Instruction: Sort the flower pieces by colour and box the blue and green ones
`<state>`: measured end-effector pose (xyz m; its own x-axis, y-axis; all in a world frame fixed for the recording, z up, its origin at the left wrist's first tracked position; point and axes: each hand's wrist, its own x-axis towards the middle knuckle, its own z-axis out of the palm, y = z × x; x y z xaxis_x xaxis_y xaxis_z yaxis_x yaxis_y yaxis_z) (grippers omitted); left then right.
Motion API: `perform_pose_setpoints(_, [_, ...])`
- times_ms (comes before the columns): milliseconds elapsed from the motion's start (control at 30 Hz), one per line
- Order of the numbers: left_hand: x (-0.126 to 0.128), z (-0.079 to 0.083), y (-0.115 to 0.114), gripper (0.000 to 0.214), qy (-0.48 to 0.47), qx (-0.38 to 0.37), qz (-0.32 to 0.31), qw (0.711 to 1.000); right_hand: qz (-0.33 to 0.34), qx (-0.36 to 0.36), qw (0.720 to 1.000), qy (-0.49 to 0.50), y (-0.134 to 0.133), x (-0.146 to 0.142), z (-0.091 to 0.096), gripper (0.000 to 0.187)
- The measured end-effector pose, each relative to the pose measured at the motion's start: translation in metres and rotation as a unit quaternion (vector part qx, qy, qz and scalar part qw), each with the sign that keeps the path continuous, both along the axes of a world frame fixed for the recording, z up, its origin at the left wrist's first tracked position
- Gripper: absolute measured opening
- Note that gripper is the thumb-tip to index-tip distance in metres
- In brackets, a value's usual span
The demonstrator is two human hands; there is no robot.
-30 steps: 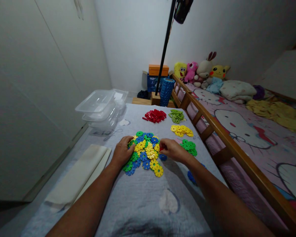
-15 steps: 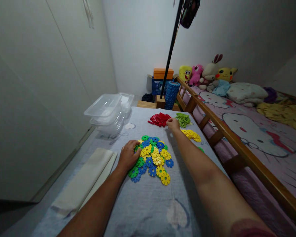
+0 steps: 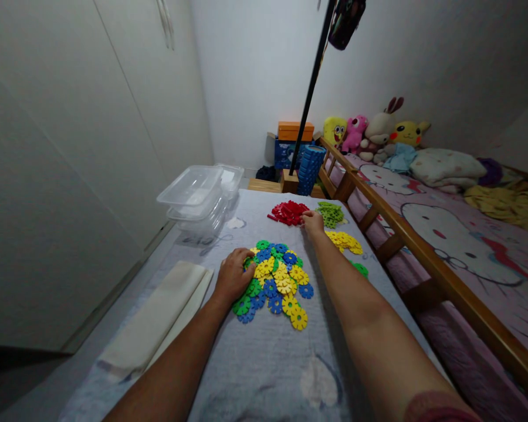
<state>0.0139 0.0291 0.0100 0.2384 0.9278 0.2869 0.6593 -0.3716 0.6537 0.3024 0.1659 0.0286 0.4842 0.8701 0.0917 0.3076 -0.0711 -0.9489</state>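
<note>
The two hands work well apart: the left hand [image 3: 235, 272] lies against the left edge of the mixed pile [image 3: 275, 278], its thumb and fingers parted, while the right hand [image 3: 312, 223] has its fingertips at the near right edge of the red heap [image 3: 288, 212]. From where I stand I cannot tell whether they pinch a piece.

The mixed pile of notched discs, yellow, blue and green, sits mid-table, with the red heap beyond it. The discs look like thin plastic, so I'd expect them light, stiff and a bit slippery on one another, hardly fragile. A thumb-and-finger pinch on the notched rim should serve; the red pieces look slim, best nipped by an end or across the middle.

A second ago the right hand was at the right side of the mixed pile, with something red by its fingers; now it is out at the red heap. The left hand keeps its place.

Farther out, light green pieces [image 3: 331, 214] and yellow discs [image 3: 345, 241] lie to the right, clear containers [image 3: 193, 193] to the left.
</note>
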Motion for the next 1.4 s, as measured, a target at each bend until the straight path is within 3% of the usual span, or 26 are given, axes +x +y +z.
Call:
perform_pose_setpoints(133, [0.0,-0.001,0.0,0.022,0.002,-0.005,0.001,1.0,-0.009,-0.01,0.999,0.05,-0.035,-0.002,0.011,0.02])
perform_pose_setpoints(267, [-0.001,-0.001,0.0,0.022,0.0,-0.007,-0.004,1.0,0.031,-0.024,0.998,0.057,-0.083,-0.008,0.011,0.02])
perform_pose_setpoints(400, [-0.001,-0.001,0.001,0.023,0.002,-0.01,-0.003,1.0,0.142,-0.068,0.988,0.008,-0.116,-0.018,0.006,0.011])
perform_pose_setpoints(500, [-0.002,-0.002,0.001,0.023,0.0,-0.01,-0.004,1.0,0.237,-0.099,0.965,-0.051,-0.123,-0.022,0.004,0.014])
perform_pose_setpoints(600, [-0.002,-0.003,0.002,0.023,-0.003,-0.01,-0.005,1.0,0.275,-0.112,0.951,-0.082,-0.124,-0.022,0.006,0.019])
perform_pose_setpoints(800, [-0.002,-0.003,0.002,0.023,-0.002,-0.006,-0.004,1.0,0.255,-0.094,0.958,-0.092,-0.126,-0.023,0.006,0.025])
perform_pose_setpoints(933, [-0.002,-0.003,0.003,0.024,0.001,-0.002,-0.004,1.0,0.242,-0.086,0.966,-0.041,-0.127,-0.025,0.008,0.02])
perform_pose_setpoints(1100, [-0.002,-0.002,0.003,0.024,-0.003,-0.002,-0.01,1.0,0.227,-0.066,0.971,-0.031,-0.133,-0.016,0.028,0.013])
perform_pose_setpoints(1233, [-0.004,0.0,0.003,0.025,0.002,-0.01,-0.016,1.0,0.214,-0.058,0.974,-0.046,-0.154,0.009,0.055,0.014])
perform_pose_setpoints(1400, [-0.005,-0.001,0.004,0.028,0.001,-0.016,-0.011,1.0,0.212,-0.112,0.968,-0.072,-0.204,0.057,0.077,0.014])
